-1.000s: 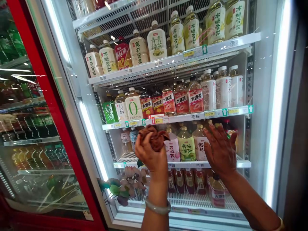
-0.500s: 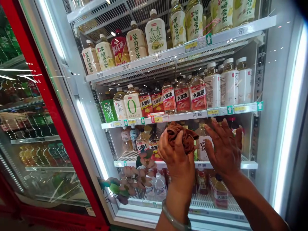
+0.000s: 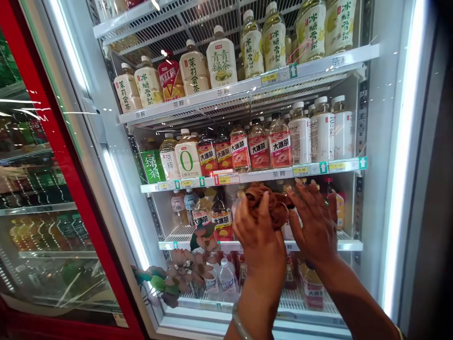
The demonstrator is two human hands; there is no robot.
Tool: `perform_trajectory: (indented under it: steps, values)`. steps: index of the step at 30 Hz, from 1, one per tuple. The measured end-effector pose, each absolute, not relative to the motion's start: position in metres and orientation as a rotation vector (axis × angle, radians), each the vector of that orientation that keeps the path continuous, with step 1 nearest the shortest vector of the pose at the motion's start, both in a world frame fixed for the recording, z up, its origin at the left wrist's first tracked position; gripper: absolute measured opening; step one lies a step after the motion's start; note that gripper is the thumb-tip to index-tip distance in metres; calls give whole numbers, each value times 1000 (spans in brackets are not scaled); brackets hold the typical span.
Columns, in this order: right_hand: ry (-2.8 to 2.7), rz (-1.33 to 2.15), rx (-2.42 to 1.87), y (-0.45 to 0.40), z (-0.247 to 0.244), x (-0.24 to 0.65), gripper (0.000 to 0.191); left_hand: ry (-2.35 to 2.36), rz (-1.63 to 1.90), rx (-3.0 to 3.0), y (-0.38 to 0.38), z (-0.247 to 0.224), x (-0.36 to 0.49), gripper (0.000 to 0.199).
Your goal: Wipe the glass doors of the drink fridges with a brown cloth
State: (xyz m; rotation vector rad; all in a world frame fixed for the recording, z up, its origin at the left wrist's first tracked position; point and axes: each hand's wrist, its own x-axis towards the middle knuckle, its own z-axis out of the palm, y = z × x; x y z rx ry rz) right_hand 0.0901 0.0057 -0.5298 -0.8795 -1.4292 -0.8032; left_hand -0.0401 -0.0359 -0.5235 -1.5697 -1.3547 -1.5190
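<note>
My left hand [image 3: 260,231] is closed around a crumpled brown cloth [image 3: 267,205], which bunches up past the fingertips. Beside it on the right, my right hand [image 3: 313,226] is raised with the fingers stretched out and holds nothing; its fingertips are close to the cloth's right edge. Both hands are in front of a lit drinks fridge, at the height of its third visible bottle shelf [image 3: 345,245]. Reflections suggest a glass door between hands and bottles, but contact with it I cannot tell. Bottles behind the hands are partly hidden.
Rows of tea bottles [image 3: 279,144] stand on the shelves, with a price-tag strip [image 3: 247,176] along the edge. A flower decoration [image 3: 191,264] shows at lower left. A red door frame [image 3: 81,198] and another drinks fridge [image 3: 46,236] are at the left.
The view has shifted, so the shelves appear farther left. My right hand has come closer to the cloth. My left hand keeps its hold and sits farther right against the shelves.
</note>
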Motion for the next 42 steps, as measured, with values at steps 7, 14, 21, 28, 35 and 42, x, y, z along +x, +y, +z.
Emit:
perform_trajectory:
  steps: [7, 14, 21, 28, 35, 42]
  values:
    - [-1381, -853, -899, 5, -520, 119, 62, -1398, -1672, -1397, -33, -506, -73, 72]
    - [-1444, -824, -916, 12, -522, 134, 68, -1205, -1483, -1704, -38, -525, -36, 69]
    - [-1478, -794, -897, 10, -524, 139, 69, -1251, -1580, -1659, -40, -520, -43, 68]
    - [-1476, -784, -908, 11, -527, 138, 70, -1257, -1503, -1661, -36, -525, -36, 72]
    - [-1464, -807, -908, 10, -526, 138, 65, -1090, -1456, -1874, -39, -531, -26, 60]
    - [-1459, -812, -917, 12, -527, 138, 70, -1184, -1647, -1649, -37, -517, -41, 58]
